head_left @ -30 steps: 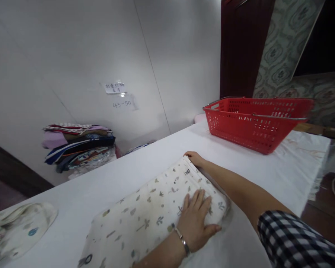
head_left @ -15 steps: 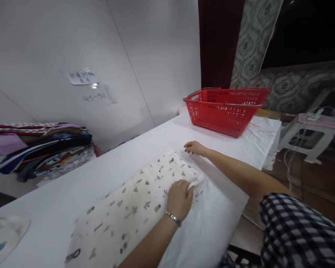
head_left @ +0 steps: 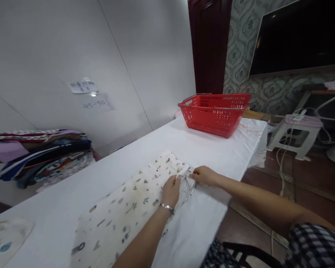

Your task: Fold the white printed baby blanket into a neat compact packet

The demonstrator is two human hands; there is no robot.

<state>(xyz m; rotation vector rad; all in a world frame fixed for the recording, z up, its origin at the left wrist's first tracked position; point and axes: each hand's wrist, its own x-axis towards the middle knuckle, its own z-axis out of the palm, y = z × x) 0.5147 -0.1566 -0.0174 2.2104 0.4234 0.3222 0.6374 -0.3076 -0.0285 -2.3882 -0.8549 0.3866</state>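
A folded cream cloth printed with small leaves and animals [head_left: 128, 208] lies on the white table [head_left: 212, 156]. My left hand [head_left: 171, 191], with a metal bracelet at the wrist, is closed on the cloth's right end, fingers curled around a bunched edge. My right hand [head_left: 203, 175] sits just to the right of it, its fingers pinching the same edge of the cloth. Both hands meet at the cloth's near right corner.
A red plastic basket [head_left: 215, 113] stands at the table's far end. A stack of folded colourful fabrics [head_left: 41, 156] rests by the wall at left. Another printed cloth [head_left: 5, 238] lies at the near left. A white stool [head_left: 296, 134] and cables sit on the floor at right.
My right hand has come back from the cloth's far corner to the near right edge beside my left hand. My left hand went from flat to gripping the bunched edge.
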